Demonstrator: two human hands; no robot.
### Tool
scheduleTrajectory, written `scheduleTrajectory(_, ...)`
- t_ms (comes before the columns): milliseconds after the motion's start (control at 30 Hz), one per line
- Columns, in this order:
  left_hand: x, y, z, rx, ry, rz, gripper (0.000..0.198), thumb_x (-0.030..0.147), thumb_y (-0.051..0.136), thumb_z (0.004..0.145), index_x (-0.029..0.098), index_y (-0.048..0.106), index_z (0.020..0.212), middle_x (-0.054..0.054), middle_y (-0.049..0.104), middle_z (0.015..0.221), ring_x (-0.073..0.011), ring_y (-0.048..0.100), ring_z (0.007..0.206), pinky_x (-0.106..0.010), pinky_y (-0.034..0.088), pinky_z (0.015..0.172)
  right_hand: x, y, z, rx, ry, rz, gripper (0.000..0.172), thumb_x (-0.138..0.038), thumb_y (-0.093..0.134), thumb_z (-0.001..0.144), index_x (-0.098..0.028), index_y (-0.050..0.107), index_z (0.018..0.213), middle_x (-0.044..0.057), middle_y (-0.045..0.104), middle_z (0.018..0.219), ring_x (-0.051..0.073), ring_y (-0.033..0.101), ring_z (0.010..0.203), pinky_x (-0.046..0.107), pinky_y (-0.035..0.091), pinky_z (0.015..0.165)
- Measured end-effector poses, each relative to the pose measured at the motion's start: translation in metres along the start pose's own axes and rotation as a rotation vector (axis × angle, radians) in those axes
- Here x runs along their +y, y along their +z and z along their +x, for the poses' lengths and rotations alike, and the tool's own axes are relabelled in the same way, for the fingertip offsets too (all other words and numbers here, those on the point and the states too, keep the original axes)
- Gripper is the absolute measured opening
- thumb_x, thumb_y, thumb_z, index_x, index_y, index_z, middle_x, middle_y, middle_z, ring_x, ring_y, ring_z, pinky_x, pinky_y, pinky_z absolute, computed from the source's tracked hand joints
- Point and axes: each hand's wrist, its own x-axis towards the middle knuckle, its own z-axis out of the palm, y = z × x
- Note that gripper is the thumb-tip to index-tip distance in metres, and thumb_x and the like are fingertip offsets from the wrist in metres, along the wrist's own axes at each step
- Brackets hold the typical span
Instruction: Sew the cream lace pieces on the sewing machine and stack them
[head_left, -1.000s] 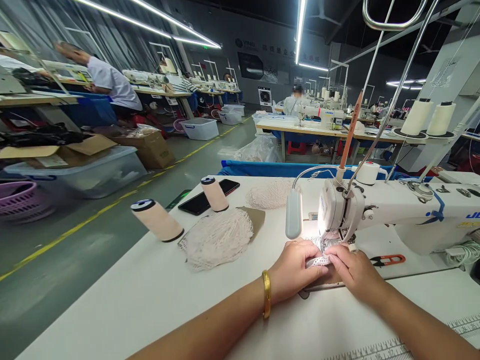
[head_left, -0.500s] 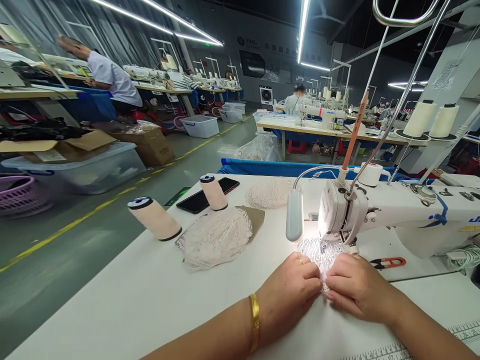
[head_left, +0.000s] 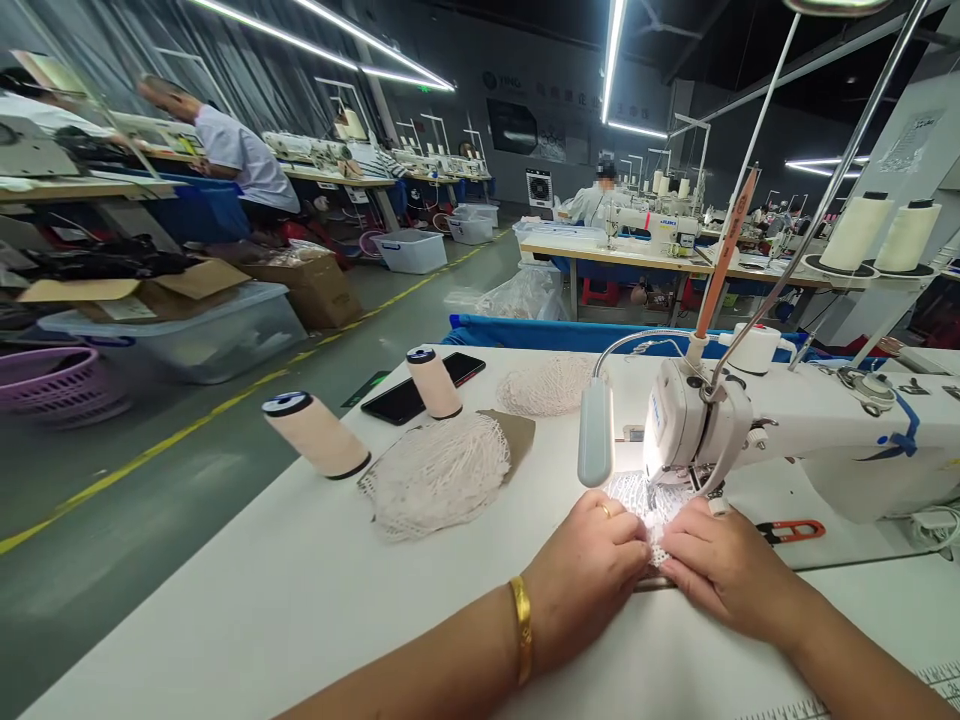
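Observation:
A piece of white openwork lace [head_left: 628, 487] lies under the needle area of a white sewing machine [head_left: 701, 420], lit by its lamp. My left hand [head_left: 589, 555] presses on the lace's left side, fingers bent and closed on its edge. On the other side, my right hand [head_left: 726, 568] pinches the lace, its fingers close to the left ones. Both hands sit just in front of the presser foot, and the fingertips partly hide the lace. Orange-handled thread snips [head_left: 799, 531] lie right of my right hand.
Left on the white table [head_left: 285, 590] are a lace stack [head_left: 439, 475], two thread cones [head_left: 319, 436] [head_left: 435, 384] and a phone [head_left: 397, 400]. More lace [head_left: 547, 386] lies behind. A lamp [head_left: 595, 435] hangs beside the machine head. Co-workers sit at other machines beyond.
The lace and both hands have moved slightly towards the machine, and less lace shows below my fingers. The whole view has shifted a little.

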Motion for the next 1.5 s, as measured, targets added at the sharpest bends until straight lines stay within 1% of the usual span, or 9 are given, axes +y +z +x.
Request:
scheduleTrajectory(100, -0.004, 0.001, 0.002, -0.004, -0.020, 0.014, 0.023, 0.009, 0.053, 0.100, 0.020, 0.068, 0.086, -0.003, 0.071, 0.085, -0.0185, 0.061, 0.078, -0.038, 0.044, 0.083, 0.003, 0.003, 0.000, 0.025, 0.028, 0.006, 0.023, -0.023, 0.047, 0.109, -0.022, 0.060, 0.090, 0.004, 0.065, 0.086, 0.021, 0.055, 0.081, 0.036, 0.042, 0.074)
scheduleTrajectory(300, -0.010, 0.002, 0.004, -0.025, -0.039, 0.036, 0.020, 0.012, 0.055, 0.100, 0.021, 0.072, 0.092, -0.004, 0.072, 0.090, -0.0208, 0.064, 0.084, -0.039, 0.045, 0.083, 0.009, 0.006, -0.002, 0.036, 0.095, -0.005, 0.018, -0.022, 0.048, 0.109, -0.022, 0.066, 0.107, 0.007, 0.071, 0.106, 0.023, 0.059, 0.088, 0.037, 0.044, 0.075)
scheduleTrajectory(433, -0.009, 0.002, 0.001, -0.001, -0.003, 0.021, 0.022, 0.009, 0.054, 0.098, 0.021, 0.073, 0.096, -0.004, 0.075, 0.095, -0.0216, 0.064, 0.089, -0.039, 0.045, 0.083, 0.007, 0.004, -0.002, 0.028, 0.022, 0.034, 0.020, -0.020, 0.048, 0.109, -0.022, 0.066, 0.100, 0.005, 0.070, 0.100, 0.022, 0.059, 0.091, 0.037, 0.045, 0.079)
scheduleTrajectory(533, -0.008, 0.002, -0.001, -0.011, 0.022, 0.000, 0.023, 0.006, 0.054, 0.097, 0.020, 0.072, 0.099, -0.004, 0.076, 0.095, -0.0212, 0.065, 0.089, -0.041, 0.045, 0.086, 0.004, 0.002, 0.000, 0.028, -0.004, 0.046, 0.021, -0.017, 0.048, 0.108, -0.022, 0.063, 0.094, 0.004, 0.069, 0.093, 0.020, 0.057, 0.087, 0.036, 0.044, 0.076)
scheduleTrajectory(733, -0.010, 0.002, 0.001, -0.027, -0.007, -0.003, 0.024, 0.008, 0.052, 0.098, 0.021, 0.072, 0.098, -0.005, 0.074, 0.091, -0.0204, 0.065, 0.086, -0.039, 0.047, 0.087, 0.004, 0.002, 0.000, 0.039, 0.009, 0.034, 0.020, -0.017, 0.047, 0.108, -0.022, 0.063, 0.097, 0.004, 0.068, 0.091, 0.021, 0.057, 0.084, 0.035, 0.045, 0.076)
scheduleTrajectory(933, -0.015, 0.003, 0.003, -0.036, -0.035, 0.028, 0.024, 0.012, 0.051, 0.102, 0.021, 0.072, 0.096, -0.004, 0.074, 0.091, -0.0213, 0.065, 0.088, -0.040, 0.047, 0.087, 0.009, 0.006, -0.001, 0.069, 0.047, 0.015, 0.019, -0.019, 0.049, 0.108, -0.024, 0.067, 0.106, 0.005, 0.070, 0.099, 0.022, 0.062, 0.090, 0.036, 0.050, 0.083)
scheduleTrajectory(1200, -0.020, 0.004, 0.007, -0.042, -0.069, 0.035, 0.020, 0.010, 0.053, 0.100, 0.019, 0.070, 0.096, -0.002, 0.076, 0.099, -0.0214, 0.066, 0.090, -0.041, 0.045, 0.086, 0.013, 0.011, 0.000, 0.082, 0.137, 0.020, 0.026, -0.022, 0.046, 0.108, -0.026, 0.072, 0.111, 0.007, 0.074, 0.109, 0.023, 0.066, 0.091, 0.036, 0.055, 0.077)
scheduleTrajectory(1367, -0.022, 0.007, 0.007, -0.054, -0.090, 0.034, 0.018, 0.011, 0.054, 0.099, 0.019, 0.070, 0.097, -0.002, 0.076, 0.102, -0.0227, 0.067, 0.094, -0.042, 0.045, 0.087, 0.016, 0.016, -0.003, 0.095, 0.185, -0.010, 0.027, -0.023, 0.047, 0.107, -0.025, 0.071, 0.120, 0.009, 0.074, 0.122, 0.027, 0.069, 0.103, 0.041, 0.058, 0.084)
scheduleTrajectory(1500, -0.020, 0.005, 0.007, -0.072, -0.103, 0.033, 0.019, 0.012, 0.053, 0.100, 0.019, 0.071, 0.098, -0.003, 0.076, 0.103, -0.0234, 0.067, 0.095, -0.042, 0.046, 0.087, 0.017, 0.019, -0.004, 0.085, 0.195, -0.027, 0.027, -0.024, 0.050, 0.106, -0.025, 0.071, 0.122, 0.010, 0.074, 0.122, 0.028, 0.070, 0.103, 0.042, 0.060, 0.085)
